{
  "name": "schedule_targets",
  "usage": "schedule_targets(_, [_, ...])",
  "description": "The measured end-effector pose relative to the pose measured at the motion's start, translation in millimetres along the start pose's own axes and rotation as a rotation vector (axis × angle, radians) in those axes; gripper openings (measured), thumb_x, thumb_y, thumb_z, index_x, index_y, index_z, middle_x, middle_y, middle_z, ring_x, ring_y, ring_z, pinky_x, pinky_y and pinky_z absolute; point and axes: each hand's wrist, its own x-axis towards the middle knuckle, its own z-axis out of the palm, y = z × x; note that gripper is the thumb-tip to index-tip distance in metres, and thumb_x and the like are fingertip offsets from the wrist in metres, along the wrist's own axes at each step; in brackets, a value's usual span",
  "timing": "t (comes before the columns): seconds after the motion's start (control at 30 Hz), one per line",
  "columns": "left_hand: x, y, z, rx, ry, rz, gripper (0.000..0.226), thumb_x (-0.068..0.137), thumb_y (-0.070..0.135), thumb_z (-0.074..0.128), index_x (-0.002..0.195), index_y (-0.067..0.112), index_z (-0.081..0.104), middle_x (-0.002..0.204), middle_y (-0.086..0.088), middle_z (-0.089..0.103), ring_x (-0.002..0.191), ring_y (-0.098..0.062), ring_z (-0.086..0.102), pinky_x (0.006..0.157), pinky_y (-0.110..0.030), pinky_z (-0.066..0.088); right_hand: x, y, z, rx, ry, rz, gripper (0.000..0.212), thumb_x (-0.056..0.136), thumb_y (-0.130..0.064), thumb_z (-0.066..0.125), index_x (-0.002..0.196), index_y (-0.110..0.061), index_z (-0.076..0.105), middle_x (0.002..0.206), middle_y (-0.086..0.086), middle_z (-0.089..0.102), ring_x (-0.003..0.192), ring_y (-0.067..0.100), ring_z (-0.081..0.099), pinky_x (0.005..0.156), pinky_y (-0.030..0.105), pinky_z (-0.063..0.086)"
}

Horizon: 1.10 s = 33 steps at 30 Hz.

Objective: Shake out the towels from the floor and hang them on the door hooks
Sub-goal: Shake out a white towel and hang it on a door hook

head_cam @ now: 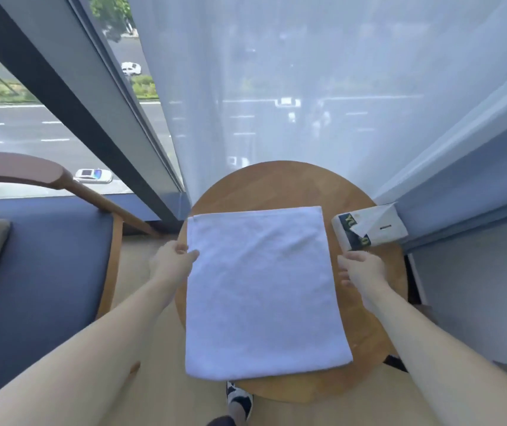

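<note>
On the round wooden worktop by the window, a white towel lies folded flat, a neat rectangle whose long axis runs straight away from the person, from the near rim toward the sheer curtain. It sits between the two hands, so neither has to cross over it. The left hand is at the towel's left edge, about a third of the way down from the far corner, thumb and fingertips touching or just pinching the hem; whether the cloth is truly gripped I cannot tell. The right hand hovers just beside the right edge, fingers loosely spread and holding nothing, a sliver of wood showing between it and the cloth. The left hand is therefore the nearer one. A tissue box stands close behind the right hand, at the worktop's far right rim, and an upholstered chair stands to the left. No door hooks are in view. Judging from this, the coming move is to take both long edges and lift; the right hand needs only a short inward reach, minding the tissue box.
</note>
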Motion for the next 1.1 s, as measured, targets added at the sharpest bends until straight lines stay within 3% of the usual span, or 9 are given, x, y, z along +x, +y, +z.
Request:
schedule_targets(0.13, [-36.3,-81.5,38.2,0.004,-0.055,-0.185,0.044,0.092,0.029,0.069,0.13,0.012,0.057,0.128,-0.007,0.061,0.109,-0.026,0.06,0.083,-0.034,0.047,-20.7,89.1,-1.6,-0.268,-0.027,0.162,0.029,0.093,-0.027,0.069,0.116,-0.011,0.063,0.11,0.006,0.065,0.099,0.027,0.061,0.083,0.043,0.054])
schedule_targets(0.3, [-94.3,-158.7,65.4,-0.072,-0.048,-0.352,0.024,0.092,0.03,0.067,0.107,0.013,0.057,0.11,-0.003,0.062,0.088,-0.021,0.057,0.066,-0.031,0.046,-60.5,150.9,-9.9,-0.386,-0.053,0.134,0.018,0.096,-0.024,0.063,0.087,-0.009,0.064,0.088,0.007,0.065,0.072,0.016,0.053,0.056,0.03,0.035])
schedule_targets(0.4, [-115.4,-179.2,70.4,-0.213,-0.104,-0.447,0.025,0.095,0.034,0.064,0.103,0.01,0.06,0.109,-0.005,0.063,0.089,-0.027,0.06,0.086,-0.05,0.057,-69.6,168.1,-16.0,-0.338,-0.072,0.092,0.023,0.094,-0.027,0.065,0.079,-0.009,0.066,0.081,0.009,0.067,0.075,0.027,0.062,0.065,0.037,0.049])
schedule_targets(0.5, [-135.4,-176.1,66.6,-0.428,-0.126,-0.529,0.029,0.099,0.035,0.062,0.108,0.008,0.059,0.11,-0.005,0.06,0.099,-0.03,0.062,0.086,-0.048,0.058,-71.7,174.5,-26.2,-0.222,-0.129,0.14,0.021,0.094,-0.027,0.067,0.084,-0.009,0.068,0.087,0.008,0.071,0.081,0.027,0.07,0.076,0.047,0.061])
schedule_targets(0.6, [-159.4,-170.1,61.2,-0.682,-0.093,-0.56,0.027,0.099,0.026,0.064,0.116,0.006,0.056,0.108,-0.009,0.065,0.099,-0.034,0.068,0.086,-0.044,0.057,-78.5,177.2,-37.8,0.006,-0.145,0.25,0.013,0.094,-0.017,0.068,0.091,-0.004,0.065,0.095,0.013,0.068,0.078,0.029,0.069,0.067,0.04,0.061])
schedule_targets(0.73, [-195.5,-170.7,55.0,-0.893,0.011,-0.575,0.011,0.1,0.002,0.055,0.106,-0.007,0.056,0.094,-0.019,0.065,0.083,-0.028,0.066,0.064,-0.029,0.062,-98.5,174.2,-61.1,0.23,-0.141,0.297,0.012,0.089,-0.005,0.068,0.098,0.0,0.062,0.086,0.015,0.064,0.064,0.027,0.064,0.049,0.03,0.057])
schedule_targets(0.93, [-244.9,-181.5,42.5,-0.919,0.053,-0.55,0.008,0.097,-0.004,0.054,0.103,-0.009,0.055,0.085,-0.02,0.06,0.074,-0.028,0.063,0.044,-0.024,0.057,-132.6,154.6,-91.3,0.242,-0.168,0.165,0.007,0.086,0.005,0.067,0.091,0.004,0.063,0.078,0.019,0.065,0.059,0.025,0.062,0.05,0.028,0.056])
schedule_targets(1.0, [-254.4,-182.0,46.4,-0.893,0.02,-0.526,0.009,0.097,-0.001,0.057,0.103,-0.007,0.056,0.088,-0.017,0.059,0.076,-0.027,0.062,0.051,-0.028,0.059,-138.2,154.4,-94.5,0.236,-0.163,0.136,0.007,0.086,0.005,0.067,0.092,0.004,0.063,0.079,0.019,0.065,0.061,0.025,0.062,0.05,0.028,0.056])
schedule_targets(1.1, [-252.8,-192.4,67.2,-0.829,-0.055,-0.53,0.033,0.098,0.01,0.062,0.128,-0.001,0.054,0.12,-0.019,0.059,0.106,-0.032,0.061,0.086,-0.039,0.055,-130.6,164.4,-91.2,0.238,-0.138,0.123,0.009,0.087,0.005,0.068,0.095,0.003,0.063,0.081,0.018,0.066,0.062,0.024,0.062,0.05,0.027,0.056])
